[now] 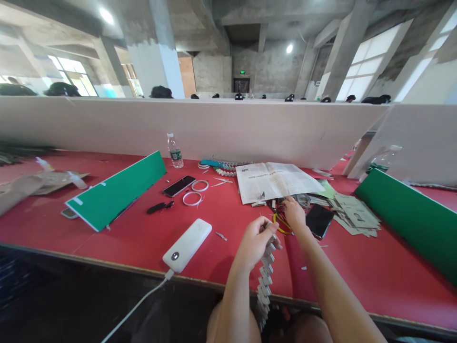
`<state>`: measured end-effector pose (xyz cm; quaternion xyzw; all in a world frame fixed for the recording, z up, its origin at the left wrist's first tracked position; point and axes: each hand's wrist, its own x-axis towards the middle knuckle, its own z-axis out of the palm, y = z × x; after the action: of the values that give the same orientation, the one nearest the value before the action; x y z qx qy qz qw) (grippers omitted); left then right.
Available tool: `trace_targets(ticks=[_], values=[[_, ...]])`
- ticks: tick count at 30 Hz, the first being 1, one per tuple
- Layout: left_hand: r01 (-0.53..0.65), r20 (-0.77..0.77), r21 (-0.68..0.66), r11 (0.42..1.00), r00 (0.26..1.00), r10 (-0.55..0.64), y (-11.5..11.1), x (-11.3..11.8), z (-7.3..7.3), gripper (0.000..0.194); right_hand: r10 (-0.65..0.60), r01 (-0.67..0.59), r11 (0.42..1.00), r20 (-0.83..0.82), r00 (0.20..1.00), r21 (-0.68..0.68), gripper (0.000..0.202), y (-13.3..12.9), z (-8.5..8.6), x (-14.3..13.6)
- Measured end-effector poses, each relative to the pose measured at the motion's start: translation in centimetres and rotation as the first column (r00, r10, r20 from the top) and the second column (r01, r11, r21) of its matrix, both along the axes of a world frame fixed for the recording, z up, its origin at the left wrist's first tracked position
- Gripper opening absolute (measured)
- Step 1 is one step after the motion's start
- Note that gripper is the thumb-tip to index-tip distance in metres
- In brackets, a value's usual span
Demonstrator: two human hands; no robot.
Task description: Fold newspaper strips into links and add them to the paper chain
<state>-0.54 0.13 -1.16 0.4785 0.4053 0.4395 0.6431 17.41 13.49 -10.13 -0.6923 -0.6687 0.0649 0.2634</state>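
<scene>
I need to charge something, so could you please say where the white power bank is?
In the head view, the white power bank lies on the red tabletop near its front edge, left of the left hand.

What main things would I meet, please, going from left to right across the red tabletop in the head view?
Left green panel, left water bottle, left hand holding a zigzag paper chain, right hand, black smartphone, cut paper pieces, right green panel.

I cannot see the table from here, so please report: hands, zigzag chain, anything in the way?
Left hand closed on zigzag chain, hanging past table edge. Right hand by newspaper edge, grip unclear. Yellow-handled tool between hands.
</scene>
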Motion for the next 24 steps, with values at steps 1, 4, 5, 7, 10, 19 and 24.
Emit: trace_targets(ticks=[1, 4, 5, 7, 10, 19, 24], values=[[-0.011, -0.012, -0.005, 1.000, 1.000, 0.011, 0.1, 0.0, -0.1, 0.029, -0.006, 0.006, 1.000, -0.048, 0.999, 0.011, 0.030, -0.2, 0.1, 0.0], [-0.053, -0.035, -0.012, 0.999, 0.998, 0.053, 0.5, -0.1, -0.5, 0.030, -0.030, 0.046, 0.997, -0.221, 0.975, 0.068, 0.021, -1.0, 0.5, 0.2], [-0.062, -0.036, -0.015, 0.998, 0.997, 0.062, 0.7, -0.1, -0.7, 0.032, -0.036, 0.064, 0.994, -0.289, 0.957, 0.090, 0.017, -1.3, 0.7, 0.2], [-0.098, -0.030, -0.012, 0.995, 0.995, 0.098, 1.0, 0.1, -1.0, 0.034, -0.043, 0.108, 0.986, -0.439, 0.897, 0.125, 0.011, -1.7, 1.0, 0.2], [-0.178, 0.020, 0.001, 0.984, 0.984, 0.178, 1.4, 0.5, -1.2, 0.035, -0.034, 0.176, 0.974, -0.678, 0.734, 0.142, 0.021, -2.2, 1.5, -0.2], [-0.334, 0.133, -0.054, 0.941, 0.932, 0.338, 2.0, 0.9, -1.3, 0.038, 0.179, 0.048, 0.982, -0.977, 0.115, 0.185, 0.035, -7.5, 3.9, -3.9], [-0.306, 0.168, -0.053, 0.950, 0.935, 0.311, 1.8, 0.5, -0.8, 0.039, 0.207, -0.067, 0.975, -0.975, -0.079, 0.212, 0.039, -10.7, 5.6, -5.4]])
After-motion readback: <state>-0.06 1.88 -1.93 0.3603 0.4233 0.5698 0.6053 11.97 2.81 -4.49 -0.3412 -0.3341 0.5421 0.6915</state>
